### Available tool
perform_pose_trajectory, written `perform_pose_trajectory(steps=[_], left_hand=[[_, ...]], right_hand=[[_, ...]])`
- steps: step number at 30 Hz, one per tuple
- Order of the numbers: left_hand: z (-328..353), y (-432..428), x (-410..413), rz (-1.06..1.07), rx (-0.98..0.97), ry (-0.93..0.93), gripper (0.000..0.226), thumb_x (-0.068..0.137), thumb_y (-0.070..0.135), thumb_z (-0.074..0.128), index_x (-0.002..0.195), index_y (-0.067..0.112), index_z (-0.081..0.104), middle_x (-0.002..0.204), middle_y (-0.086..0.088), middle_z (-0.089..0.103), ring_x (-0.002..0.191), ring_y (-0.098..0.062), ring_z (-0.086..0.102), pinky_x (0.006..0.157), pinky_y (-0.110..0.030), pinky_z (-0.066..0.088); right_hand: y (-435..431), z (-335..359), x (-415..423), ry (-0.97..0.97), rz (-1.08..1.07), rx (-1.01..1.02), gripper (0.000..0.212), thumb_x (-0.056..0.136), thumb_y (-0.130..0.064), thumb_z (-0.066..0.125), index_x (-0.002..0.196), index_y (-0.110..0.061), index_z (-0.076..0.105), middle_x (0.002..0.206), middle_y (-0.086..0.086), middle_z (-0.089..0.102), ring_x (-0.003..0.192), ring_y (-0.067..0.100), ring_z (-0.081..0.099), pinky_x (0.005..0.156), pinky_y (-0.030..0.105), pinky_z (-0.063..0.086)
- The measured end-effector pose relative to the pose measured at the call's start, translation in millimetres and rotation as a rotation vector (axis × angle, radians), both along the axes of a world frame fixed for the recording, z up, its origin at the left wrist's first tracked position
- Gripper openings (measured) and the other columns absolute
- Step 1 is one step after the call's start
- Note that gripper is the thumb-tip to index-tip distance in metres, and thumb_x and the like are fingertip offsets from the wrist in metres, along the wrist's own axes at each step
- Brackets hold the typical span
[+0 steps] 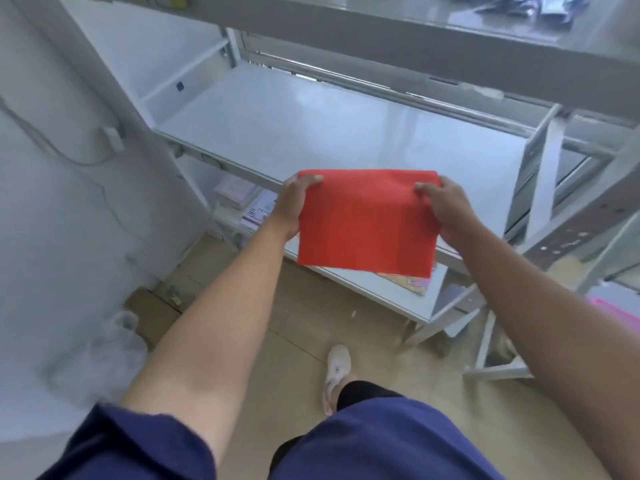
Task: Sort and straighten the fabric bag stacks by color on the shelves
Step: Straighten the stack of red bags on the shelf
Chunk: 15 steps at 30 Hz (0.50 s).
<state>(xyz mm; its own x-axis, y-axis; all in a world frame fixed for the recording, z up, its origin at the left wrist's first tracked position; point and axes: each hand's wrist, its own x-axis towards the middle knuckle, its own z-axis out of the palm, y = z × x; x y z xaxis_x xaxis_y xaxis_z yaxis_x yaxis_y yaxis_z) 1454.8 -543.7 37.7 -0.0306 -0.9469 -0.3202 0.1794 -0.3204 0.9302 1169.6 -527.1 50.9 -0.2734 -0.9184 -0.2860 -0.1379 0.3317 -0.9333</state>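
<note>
Both hands, left hand and right hand, pinch the red bag by its top corners, likely keeping it flat for the shelf.

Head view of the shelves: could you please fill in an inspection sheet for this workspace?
Surface: glossy white shelf.
Job's things: one red fabric bag, held spread at the shelf's front edge.
Clutter: papers on the lower shelf; patterned item showing beneath the bag.
Hands: left hand and right hand each pinch an upper corner of the bag.
Cables: thin cable on the left wall.
Surroundings: tan floor, white shoe, pink item at right.
</note>
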Motion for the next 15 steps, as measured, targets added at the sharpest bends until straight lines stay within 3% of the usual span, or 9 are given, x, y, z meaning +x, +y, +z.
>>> perform_pose_trajectory(steps=[2,6,12,15], left_hand=[[10,-41,-1,-0.04,-0.012,-0.021,0.035,0.077,0.024,0.072,0.11,0.012,0.071,0.098,-0.015,0.069,0.091,-0.03,0.065,0.082,-0.047,0.053],[25,-131,9,-0.088,-0.088,-0.026,0.064,0.067,0.023,0.073,0.125,-0.002,0.065,0.108,-0.023,0.064,0.096,-0.036,0.063,0.087,-0.051,0.051],[24,-214,22,-0.203,-0.166,0.178,0.035,0.086,0.015,0.06,0.12,0.008,0.065,0.092,-0.016,0.068,0.08,-0.031,0.067,0.079,-0.042,0.058],[-30,-244,31,-0.196,-0.119,0.024,0.036,0.073,0.02,0.07,0.108,0.01,0.072,0.087,-0.013,0.069,0.074,-0.027,0.066,0.074,-0.039,0.054]], right_hand=[[-30,1,2,-0.026,-0.038,-0.009,0.035,0.074,-0.033,0.071,0.107,-0.021,0.072,0.101,0.005,0.076,0.082,0.018,0.069,0.074,0.037,0.056],[-88,24,17,-0.019,-0.105,-0.157,0.033,0.073,-0.026,0.066,0.105,-0.024,0.072,0.089,-0.004,0.072,0.077,0.012,0.064,0.068,0.031,0.051],[-139,28,41,0.014,-0.249,-0.404,0.044,0.08,-0.02,0.061,0.119,-0.04,0.065,0.097,-0.008,0.072,0.082,0.008,0.065,0.078,0.03,0.055],[-161,-24,50,0.08,-0.253,-0.284,0.059,0.083,-0.024,0.064,0.142,-0.027,0.056,0.117,-0.003,0.07,0.092,0.01,0.067,0.078,0.027,0.055]])
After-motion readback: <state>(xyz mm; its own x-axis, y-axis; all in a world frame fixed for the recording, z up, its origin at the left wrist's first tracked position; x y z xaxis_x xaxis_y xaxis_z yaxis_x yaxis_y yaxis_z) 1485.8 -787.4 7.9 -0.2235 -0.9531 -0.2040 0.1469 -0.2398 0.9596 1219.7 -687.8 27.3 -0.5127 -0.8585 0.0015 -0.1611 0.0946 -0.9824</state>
